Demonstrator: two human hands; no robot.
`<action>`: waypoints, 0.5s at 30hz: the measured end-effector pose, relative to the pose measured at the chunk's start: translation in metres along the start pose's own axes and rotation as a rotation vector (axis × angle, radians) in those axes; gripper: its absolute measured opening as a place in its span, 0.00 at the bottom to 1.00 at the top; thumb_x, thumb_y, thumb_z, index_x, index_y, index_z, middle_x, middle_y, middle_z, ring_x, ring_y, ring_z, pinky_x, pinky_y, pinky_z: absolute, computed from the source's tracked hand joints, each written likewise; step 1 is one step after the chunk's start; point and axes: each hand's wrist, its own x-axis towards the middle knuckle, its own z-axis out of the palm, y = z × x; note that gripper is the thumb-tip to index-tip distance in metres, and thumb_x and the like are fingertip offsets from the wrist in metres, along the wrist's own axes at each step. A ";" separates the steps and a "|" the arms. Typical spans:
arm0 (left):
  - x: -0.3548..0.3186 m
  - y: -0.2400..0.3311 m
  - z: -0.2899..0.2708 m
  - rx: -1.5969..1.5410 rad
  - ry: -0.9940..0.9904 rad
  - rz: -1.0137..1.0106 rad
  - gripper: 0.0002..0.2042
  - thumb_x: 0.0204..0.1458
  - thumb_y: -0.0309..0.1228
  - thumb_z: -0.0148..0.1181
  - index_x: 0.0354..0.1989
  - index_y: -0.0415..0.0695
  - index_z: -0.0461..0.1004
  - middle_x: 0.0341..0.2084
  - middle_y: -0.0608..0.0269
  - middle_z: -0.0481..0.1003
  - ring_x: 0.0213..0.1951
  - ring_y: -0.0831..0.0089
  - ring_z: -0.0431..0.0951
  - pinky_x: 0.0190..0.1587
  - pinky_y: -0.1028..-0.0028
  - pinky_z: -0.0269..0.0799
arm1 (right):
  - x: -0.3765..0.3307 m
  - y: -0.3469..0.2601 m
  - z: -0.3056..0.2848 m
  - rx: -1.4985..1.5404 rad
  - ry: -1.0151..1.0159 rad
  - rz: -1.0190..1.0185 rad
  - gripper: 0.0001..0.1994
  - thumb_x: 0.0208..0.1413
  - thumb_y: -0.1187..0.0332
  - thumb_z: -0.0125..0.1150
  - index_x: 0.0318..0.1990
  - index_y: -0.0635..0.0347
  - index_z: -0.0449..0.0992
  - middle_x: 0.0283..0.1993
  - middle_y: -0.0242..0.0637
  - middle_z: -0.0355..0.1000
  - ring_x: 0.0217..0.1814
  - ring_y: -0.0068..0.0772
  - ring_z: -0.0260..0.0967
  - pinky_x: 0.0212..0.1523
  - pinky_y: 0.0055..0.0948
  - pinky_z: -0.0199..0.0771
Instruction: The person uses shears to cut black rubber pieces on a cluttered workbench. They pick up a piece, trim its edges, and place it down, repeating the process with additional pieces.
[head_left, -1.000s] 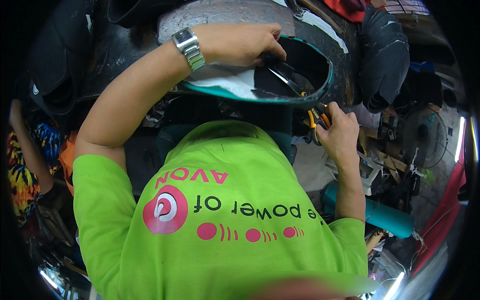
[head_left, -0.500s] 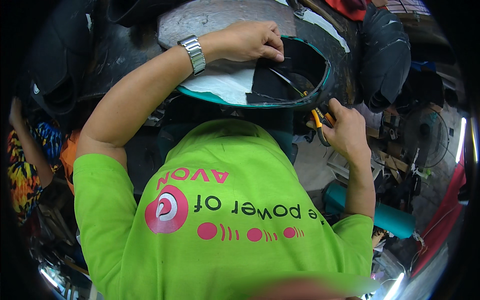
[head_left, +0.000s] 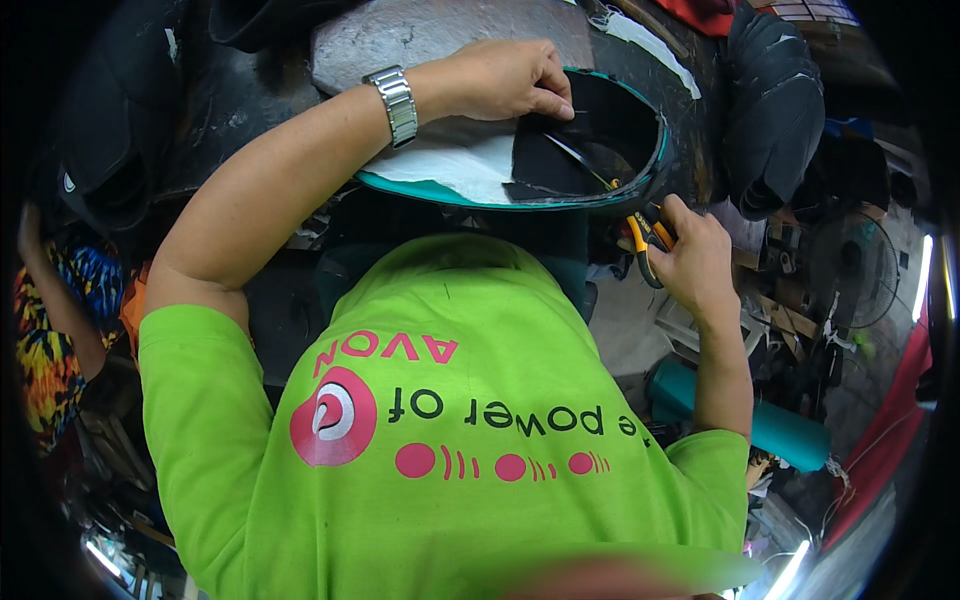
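Note:
An oval, hollow piece of black material with a teal edge (head_left: 420,190) and a white lining (head_left: 450,162) lies before me at the table's near edge. At its far rim my left hand (head_left: 515,82) is closed, thumb and fingers pinching the black material. My right hand (head_left: 697,255) grips a pair of scissors with orange-and-black handles (head_left: 642,243) at the right end of the piece. Their slim metal blades (head_left: 575,155) reach over the rim into its dark hollow and look spread apart; the lower blade is hard to make out.
A worn grey slab (head_left: 450,40) lies on the dark table behind the piece. Stacked black curved pieces (head_left: 770,110) stand at the right, near a fan (head_left: 850,270). A teal roll (head_left: 790,440) lies below right. Another person's arm (head_left: 65,290) shows at far left.
The scissors and my right hand have shifted slightly right. My left hand and the oval piece have edged a little to the right too, with the grip kept.

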 end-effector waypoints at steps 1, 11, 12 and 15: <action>0.000 0.001 0.000 0.008 0.000 -0.002 0.14 0.55 0.46 0.63 0.39 0.50 0.84 0.38 0.69 0.74 0.41 0.70 0.76 0.45 0.71 0.70 | 0.003 0.002 0.000 0.046 -0.017 -0.008 0.19 0.41 0.62 0.74 0.30 0.60 0.68 0.23 0.44 0.71 0.28 0.53 0.69 0.36 0.43 0.68; -0.001 0.007 -0.001 -0.050 -0.059 0.005 0.16 0.53 0.43 0.66 0.47 0.52 0.80 0.43 0.67 0.75 0.44 0.65 0.77 0.48 0.69 0.70 | 0.013 0.010 0.008 0.124 -0.023 -0.097 0.21 0.42 0.55 0.75 0.31 0.59 0.70 0.25 0.42 0.73 0.28 0.53 0.70 0.36 0.41 0.65; -0.005 0.003 -0.007 -0.157 -0.073 0.039 0.18 0.52 0.41 0.68 0.50 0.52 0.79 0.44 0.66 0.76 0.45 0.63 0.77 0.50 0.69 0.71 | 0.013 0.011 0.009 0.088 0.002 -0.118 0.21 0.43 0.55 0.75 0.31 0.59 0.70 0.25 0.42 0.73 0.28 0.52 0.70 0.36 0.40 0.64; -0.019 -0.007 -0.021 -0.088 -0.070 0.054 0.31 0.42 0.35 0.75 0.58 0.54 0.73 0.53 0.62 0.74 0.55 0.59 0.73 0.57 0.66 0.71 | 0.014 0.013 0.012 0.046 0.035 -0.142 0.21 0.43 0.55 0.75 0.31 0.58 0.70 0.26 0.40 0.73 0.27 0.49 0.68 0.35 0.37 0.61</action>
